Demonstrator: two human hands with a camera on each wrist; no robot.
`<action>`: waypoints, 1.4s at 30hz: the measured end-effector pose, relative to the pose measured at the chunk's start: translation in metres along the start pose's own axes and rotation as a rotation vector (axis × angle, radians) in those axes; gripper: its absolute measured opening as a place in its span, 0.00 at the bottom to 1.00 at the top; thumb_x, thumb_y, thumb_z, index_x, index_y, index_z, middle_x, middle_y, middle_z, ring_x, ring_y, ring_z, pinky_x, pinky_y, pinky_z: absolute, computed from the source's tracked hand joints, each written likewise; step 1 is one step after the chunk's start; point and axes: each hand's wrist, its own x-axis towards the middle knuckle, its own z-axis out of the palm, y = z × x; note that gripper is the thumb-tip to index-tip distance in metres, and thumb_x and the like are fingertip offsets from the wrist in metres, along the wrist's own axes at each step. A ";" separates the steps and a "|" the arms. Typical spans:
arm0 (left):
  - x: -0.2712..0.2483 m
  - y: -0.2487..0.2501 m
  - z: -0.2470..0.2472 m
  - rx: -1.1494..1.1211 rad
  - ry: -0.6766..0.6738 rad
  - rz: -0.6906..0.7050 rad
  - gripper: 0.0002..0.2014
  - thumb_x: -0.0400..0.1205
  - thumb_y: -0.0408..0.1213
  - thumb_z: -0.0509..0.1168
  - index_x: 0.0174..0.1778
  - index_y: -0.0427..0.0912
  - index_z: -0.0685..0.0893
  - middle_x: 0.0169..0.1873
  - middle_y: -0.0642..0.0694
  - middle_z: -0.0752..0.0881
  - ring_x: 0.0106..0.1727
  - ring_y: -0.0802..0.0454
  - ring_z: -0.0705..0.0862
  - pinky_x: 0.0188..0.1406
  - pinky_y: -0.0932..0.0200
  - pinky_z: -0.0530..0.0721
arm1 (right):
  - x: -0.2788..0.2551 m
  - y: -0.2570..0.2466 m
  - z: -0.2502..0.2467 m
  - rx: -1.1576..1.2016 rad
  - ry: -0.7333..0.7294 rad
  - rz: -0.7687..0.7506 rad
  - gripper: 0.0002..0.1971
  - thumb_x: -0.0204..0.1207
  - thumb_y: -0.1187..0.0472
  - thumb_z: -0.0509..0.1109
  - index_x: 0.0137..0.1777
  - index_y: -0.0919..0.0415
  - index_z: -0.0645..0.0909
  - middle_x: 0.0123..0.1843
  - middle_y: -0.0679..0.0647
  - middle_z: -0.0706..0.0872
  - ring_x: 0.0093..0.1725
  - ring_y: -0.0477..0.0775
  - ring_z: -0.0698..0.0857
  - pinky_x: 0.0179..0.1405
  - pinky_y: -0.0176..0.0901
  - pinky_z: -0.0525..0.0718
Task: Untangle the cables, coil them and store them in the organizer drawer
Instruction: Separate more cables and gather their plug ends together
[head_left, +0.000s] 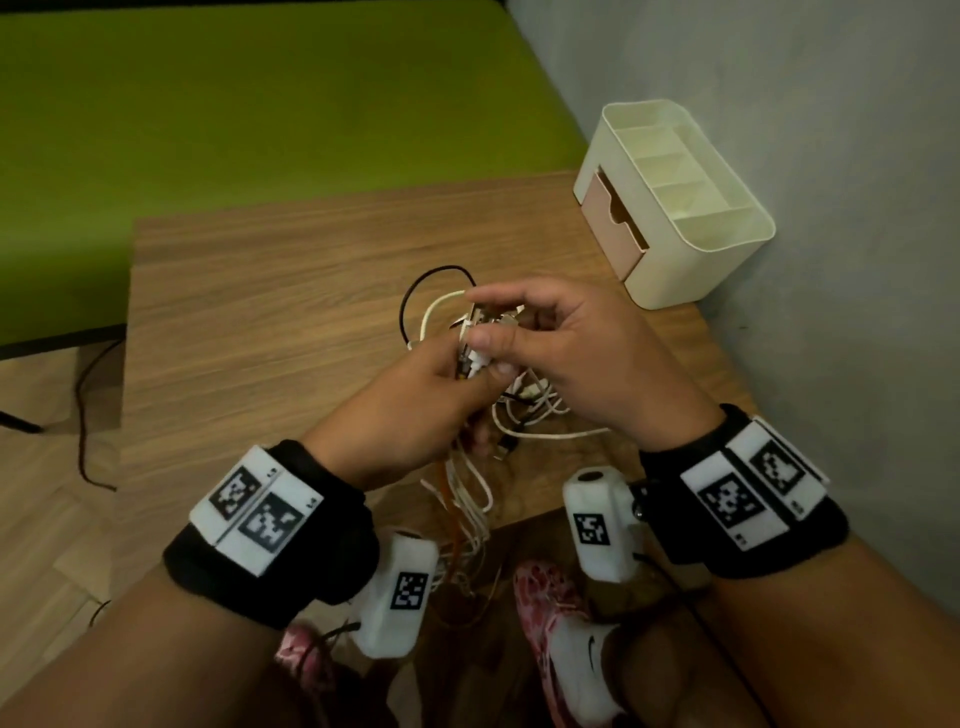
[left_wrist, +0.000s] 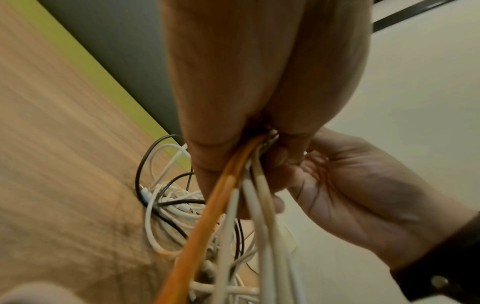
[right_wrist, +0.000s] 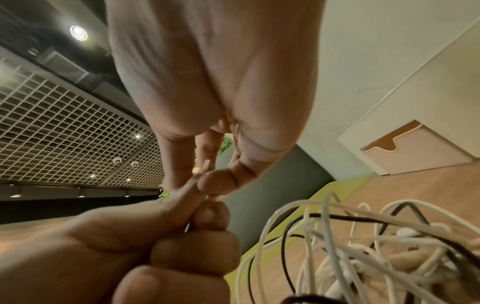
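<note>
A tangle of white, black and orange cables (head_left: 524, 400) lies on the wooden table (head_left: 260, 312) and hangs over its front edge. My left hand (head_left: 415, 400) grips a bundle of orange and white cables (left_wrist: 241, 195) in a closed fist above the pile. My right hand (head_left: 550, 338) pinches a small cable plug (right_wrist: 203, 167) between thumb and forefinger, right against the left hand's fingers. The cream organizer (head_left: 675, 208) with its pink drawer (head_left: 613, 228) stands at the table's far right corner; the drawer looks closed.
A grey wall (head_left: 831, 156) runs along the table's right side. A green surface (head_left: 234, 104) lies behind the table. A black cord (head_left: 83, 415) trails on the floor at left. My shoes (head_left: 561, 639) show under the table's front edge.
</note>
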 end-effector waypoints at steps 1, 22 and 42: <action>-0.001 0.000 -0.002 -0.097 -0.048 -0.027 0.04 0.85 0.40 0.62 0.52 0.48 0.81 0.23 0.52 0.78 0.23 0.53 0.77 0.22 0.61 0.77 | 0.000 0.000 0.000 0.014 -0.003 0.006 0.14 0.73 0.53 0.79 0.58 0.43 0.88 0.43 0.38 0.88 0.43 0.39 0.87 0.43 0.35 0.85; -0.021 0.004 -0.037 -0.828 0.012 -0.128 0.16 0.83 0.54 0.57 0.44 0.43 0.75 0.31 0.50 0.66 0.26 0.58 0.63 0.26 0.64 0.70 | -0.042 -0.005 0.036 0.608 -0.509 0.394 0.19 0.83 0.69 0.64 0.73 0.59 0.71 0.45 0.64 0.90 0.41 0.58 0.91 0.40 0.50 0.90; 0.021 -0.025 -0.010 -0.503 0.227 -0.200 0.12 0.90 0.44 0.55 0.42 0.44 0.74 0.29 0.50 0.72 0.27 0.57 0.71 0.27 0.61 0.76 | -0.011 0.023 -0.020 -0.268 0.129 0.105 0.03 0.78 0.53 0.74 0.50 0.48 0.84 0.41 0.41 0.85 0.39 0.34 0.83 0.38 0.30 0.81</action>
